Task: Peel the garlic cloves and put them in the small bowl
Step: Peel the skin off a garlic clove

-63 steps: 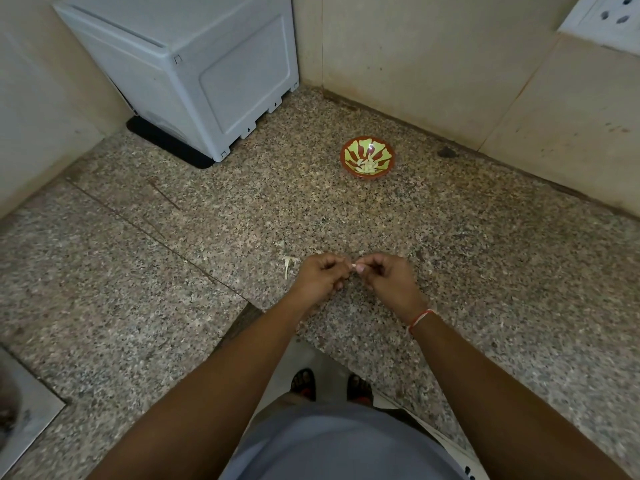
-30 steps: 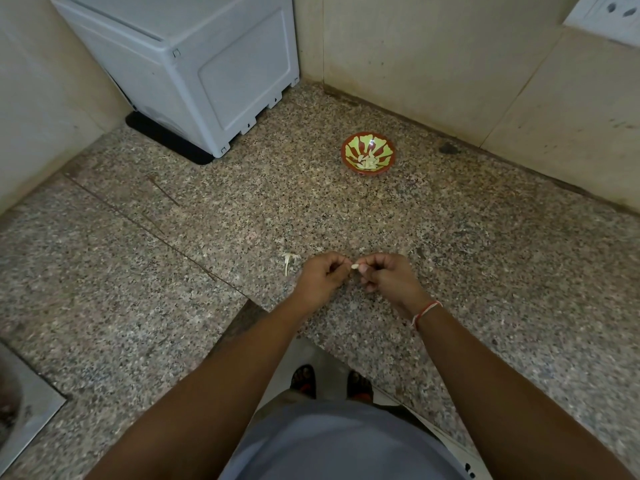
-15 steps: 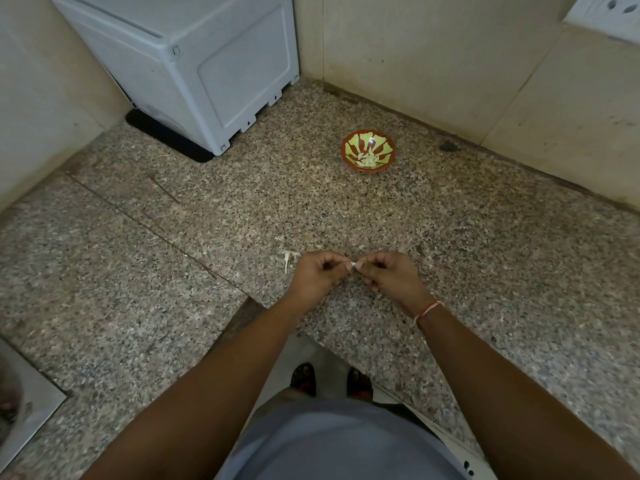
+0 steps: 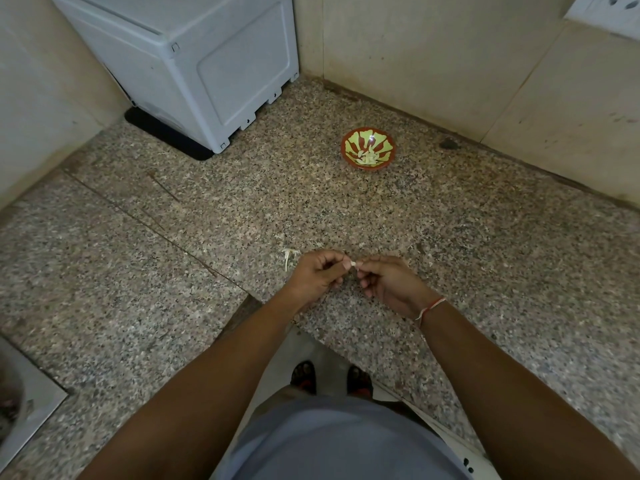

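Granite counter (image 4: 485,271): both hands, left (image 4: 317,275) and right (image 4: 391,284), pinch a mostly hidden garlic clove (image 4: 353,264).

Left hand (image 4: 317,277) and right hand (image 4: 389,284) pinch one garlic clove (image 4: 353,264) between them above counter (image 4: 485,258) front edge. Small bowl (image 4: 368,148) with peeled cloves near back wall.

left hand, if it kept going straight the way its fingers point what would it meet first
The left hand points right, across the counter, so it would probably meet the right hand first; both pinch the same garlic clove. Depth is hard to judge.
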